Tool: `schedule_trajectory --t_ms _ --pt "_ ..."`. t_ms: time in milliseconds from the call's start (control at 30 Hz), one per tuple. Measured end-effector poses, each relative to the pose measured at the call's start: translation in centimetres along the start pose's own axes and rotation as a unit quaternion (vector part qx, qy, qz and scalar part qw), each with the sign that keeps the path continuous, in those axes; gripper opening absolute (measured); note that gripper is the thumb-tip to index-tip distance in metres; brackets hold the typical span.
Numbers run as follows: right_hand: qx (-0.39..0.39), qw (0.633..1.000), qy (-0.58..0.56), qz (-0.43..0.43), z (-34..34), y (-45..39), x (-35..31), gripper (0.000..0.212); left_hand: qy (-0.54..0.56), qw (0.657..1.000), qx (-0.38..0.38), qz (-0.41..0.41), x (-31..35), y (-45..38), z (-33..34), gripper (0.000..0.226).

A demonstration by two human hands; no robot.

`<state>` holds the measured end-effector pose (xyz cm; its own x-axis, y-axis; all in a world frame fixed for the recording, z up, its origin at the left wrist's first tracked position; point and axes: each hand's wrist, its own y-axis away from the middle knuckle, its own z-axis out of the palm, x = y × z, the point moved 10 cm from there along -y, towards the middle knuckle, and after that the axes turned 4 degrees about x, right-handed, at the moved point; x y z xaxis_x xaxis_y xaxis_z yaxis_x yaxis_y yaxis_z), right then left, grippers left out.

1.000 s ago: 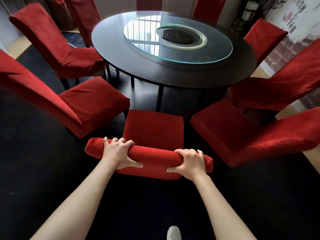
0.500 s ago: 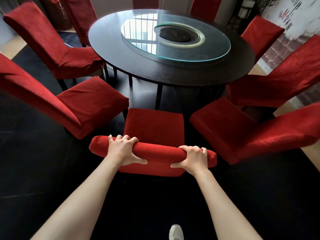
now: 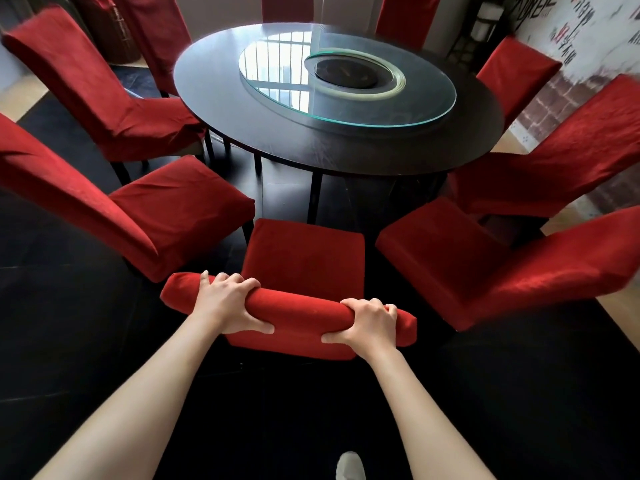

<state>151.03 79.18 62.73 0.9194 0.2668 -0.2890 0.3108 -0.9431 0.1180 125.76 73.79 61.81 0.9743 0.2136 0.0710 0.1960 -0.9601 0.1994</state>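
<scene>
A red chair [image 3: 304,258] is held by its backrest with both hands. The top edge of the backrest is gripped by the left hand [image 3: 227,303] near its left end and by the right hand [image 3: 367,323] near its right end. The hands are kept well apart, and a bare stretch of red cloth is left between them. On each hand the fingers are curled over the top of the rest toward the seat, and the thumb is pressed against the near side of the cloth. Both forearms are stretched forward from the bottom of the view.

The chair is placed on the dark floor [image 3: 86,341], with its seat turned toward the round dark surface [image 3: 207,98]. The front edge of the seat is seen near the rim of the surface but not under it, and a strip of floor is visible between them. The chair is flanked by a neighbouring chair on the left [image 3: 180,202] and a neighbouring chair on the right [image 3: 450,265], both covered in the same red cloth and both apart from it.

A glass turntable [image 3: 426,102] is laid on the middle of the surface, and window light is reflected in it. Further red chairs [image 3: 104,98] are arranged around the other sides. A white shoe [image 3: 350,465] is seen at the bottom edge, between the forearms.
</scene>
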Motion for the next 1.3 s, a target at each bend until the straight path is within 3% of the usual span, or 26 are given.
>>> schedule_trajectory --t_ms 1300 --pt "-0.002 0.999 0.019 -0.047 0.3 -1.3 0.5 0.077 0.011 0.999 -0.007 -0.03 0.5 -0.2 0.1 0.11"
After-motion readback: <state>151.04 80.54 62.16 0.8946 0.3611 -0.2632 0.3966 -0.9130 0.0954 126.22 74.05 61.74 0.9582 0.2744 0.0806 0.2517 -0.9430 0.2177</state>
